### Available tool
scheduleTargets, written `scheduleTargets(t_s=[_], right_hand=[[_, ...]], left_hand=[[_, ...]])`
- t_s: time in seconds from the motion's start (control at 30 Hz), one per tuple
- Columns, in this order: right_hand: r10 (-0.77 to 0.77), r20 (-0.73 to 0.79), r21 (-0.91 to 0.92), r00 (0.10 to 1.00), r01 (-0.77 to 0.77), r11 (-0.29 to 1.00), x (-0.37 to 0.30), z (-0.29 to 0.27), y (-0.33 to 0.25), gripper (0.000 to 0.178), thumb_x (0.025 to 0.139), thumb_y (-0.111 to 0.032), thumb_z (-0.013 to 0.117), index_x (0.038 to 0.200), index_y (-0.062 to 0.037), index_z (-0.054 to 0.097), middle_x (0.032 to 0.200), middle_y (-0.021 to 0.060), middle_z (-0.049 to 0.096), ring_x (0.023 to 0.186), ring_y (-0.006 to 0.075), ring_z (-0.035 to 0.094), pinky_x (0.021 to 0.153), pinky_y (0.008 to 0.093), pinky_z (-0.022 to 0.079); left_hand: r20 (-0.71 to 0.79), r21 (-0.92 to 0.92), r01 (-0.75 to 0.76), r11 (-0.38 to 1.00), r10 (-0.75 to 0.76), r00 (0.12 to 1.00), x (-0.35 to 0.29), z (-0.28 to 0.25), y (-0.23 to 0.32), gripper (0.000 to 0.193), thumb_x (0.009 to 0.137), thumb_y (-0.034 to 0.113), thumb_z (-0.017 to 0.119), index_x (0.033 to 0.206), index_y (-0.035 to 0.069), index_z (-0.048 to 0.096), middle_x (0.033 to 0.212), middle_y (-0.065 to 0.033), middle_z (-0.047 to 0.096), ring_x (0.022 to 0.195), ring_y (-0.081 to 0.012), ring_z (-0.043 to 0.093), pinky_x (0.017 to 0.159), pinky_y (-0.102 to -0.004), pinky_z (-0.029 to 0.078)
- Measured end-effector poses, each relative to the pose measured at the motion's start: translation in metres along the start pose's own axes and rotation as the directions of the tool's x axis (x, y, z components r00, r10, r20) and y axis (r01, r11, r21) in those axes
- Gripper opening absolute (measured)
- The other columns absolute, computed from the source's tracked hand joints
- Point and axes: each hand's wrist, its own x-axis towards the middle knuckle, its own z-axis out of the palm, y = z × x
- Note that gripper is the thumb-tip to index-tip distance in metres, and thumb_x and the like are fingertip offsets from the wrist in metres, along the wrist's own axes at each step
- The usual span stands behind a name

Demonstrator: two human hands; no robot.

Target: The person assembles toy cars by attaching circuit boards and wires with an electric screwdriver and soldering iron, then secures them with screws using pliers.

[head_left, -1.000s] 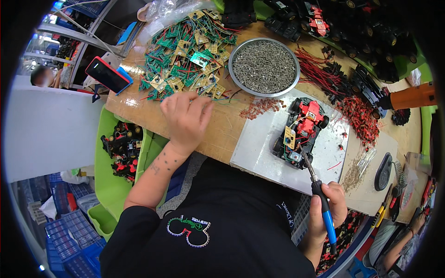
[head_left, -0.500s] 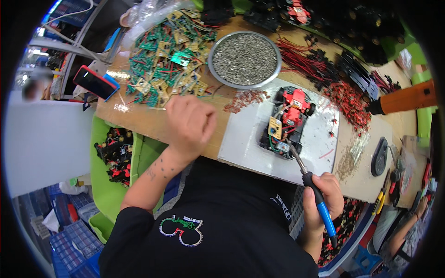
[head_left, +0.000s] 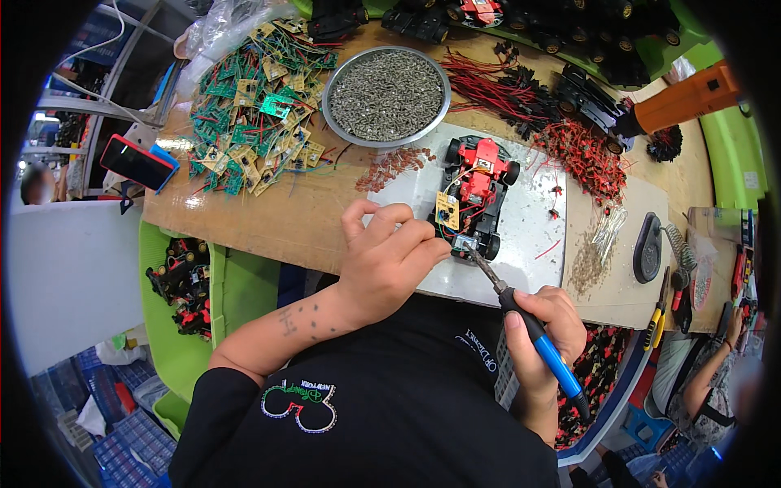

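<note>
A black and red toy car chassis (head_left: 480, 193) lies on the white board (head_left: 533, 252) in front of me, its wheels showing. On its left side sits a small yellow circuit board (head_left: 447, 210) with thin wires. My right hand (head_left: 549, 329) grips a soldering iron (head_left: 556, 364) with a blue and black handle; its metal tip touches or nearly touches the silver part at the chassis's near end. Close by on the left, my left hand (head_left: 386, 256) has thumb and forefinger pinched at the chassis's near left corner. What they hold, if anything, is hidden.
A round metal dish of screws (head_left: 386, 96) stands behind the white board. Circuit boards (head_left: 256, 110) are heaped at the left, red-black wires (head_left: 488, 85) farther right. An orange tool (head_left: 687, 99) juts in from the right. A green bin (head_left: 175, 333) holds more chassis.
My left hand has moved right and nearer, from above the table to the chassis, its fingers now pinched. The soldering iron stays in my right hand at the chassis. The whole view has shifted slightly.
</note>
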Motion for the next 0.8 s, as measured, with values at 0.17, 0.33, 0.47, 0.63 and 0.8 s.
scheduleTargets(t_s=[0.17, 0.33, 0.47, 0.63, 0.8], right_hand=[[0.02, -0.006, 0.002, 1.0, -0.02, 1.0, -0.001, 0.001, 0.0, 0.022, 0.067, 0.0, 0.074, 0.089, 0.0, 0.071, 0.067, 0.008, 0.062, 0.06, 0.0218, 0.057, 0.06, 0.0312, 0.045], [0.045, 0.007, 0.005, 0.999, -0.045, 0.999, -0.001, 0.002, 0.001, 0.022, 0.067, 0.0, 0.075, 0.089, -0.0003, 0.071, 0.067, 0.0082, 0.063, 0.061, 0.0216, 0.058, 0.06, 0.0313, 0.046], [0.046, 0.022, -0.002, 0.999, -0.046, 0.999, 0.001, 0.002, 0.001, 0.023, 0.067, 0.0, 0.075, 0.089, -0.0005, 0.071, 0.068, 0.0083, 0.063, 0.06, 0.0219, 0.058, 0.06, 0.0313, 0.046], [0.047, 0.123, -0.064, 0.991, -0.039, 0.997, 0.008, -0.003, -0.006, 0.021, 0.072, -0.003, 0.073, 0.092, 0.002, 0.069, 0.07, 0.0084, 0.061, 0.064, 0.0199, 0.055, 0.061, 0.0302, 0.042], [0.045, 0.169, -0.106, 0.985, -0.027, 0.994, 0.018, -0.007, -0.014, 0.021, 0.07, -0.003, 0.073, 0.09, 0.0019, 0.07, 0.069, 0.0093, 0.061, 0.062, 0.0203, 0.056, 0.059, 0.0303, 0.042]], left_hand=[[0.01, 0.023, -0.003, 1.0, 0.003, 1.0, 0.0, 0.003, 0.001, 0.02, 0.068, 0.017, 0.08, 0.086, 0.017, 0.071, 0.088, 0.0072, 0.06, 0.091, -0.0172, 0.053, 0.084, -0.0433, 0.032], [0.03, 0.038, -0.003, 0.999, 0.002, 1.0, 0.0, 0.006, 0.001, 0.018, 0.071, 0.018, 0.077, 0.087, 0.017, 0.07, 0.088, 0.0065, 0.061, 0.091, -0.0172, 0.053, 0.084, -0.0428, 0.032], [0.038, 0.037, 0.003, 0.999, -0.005, 0.999, 0.001, 0.006, 0.002, 0.018, 0.071, 0.018, 0.077, 0.087, 0.017, 0.07, 0.088, 0.0066, 0.061, 0.091, -0.0172, 0.054, 0.086, -0.0425, 0.032], [0.039, 0.021, -0.041, 0.999, 0.04, 0.998, 0.001, 0.007, 0.001, 0.017, 0.071, 0.016, 0.074, 0.088, 0.015, 0.071, 0.085, 0.0046, 0.059, 0.086, -0.0175, 0.055, 0.083, -0.0368, 0.037], [0.003, -0.061, -0.144, 0.988, 0.144, 0.99, -0.005, 0.01, -0.003, 0.023, 0.069, 0.015, 0.07, 0.091, 0.013, 0.073, 0.079, 0.0038, 0.054, 0.078, -0.0163, 0.054, 0.072, -0.0329, 0.039]])
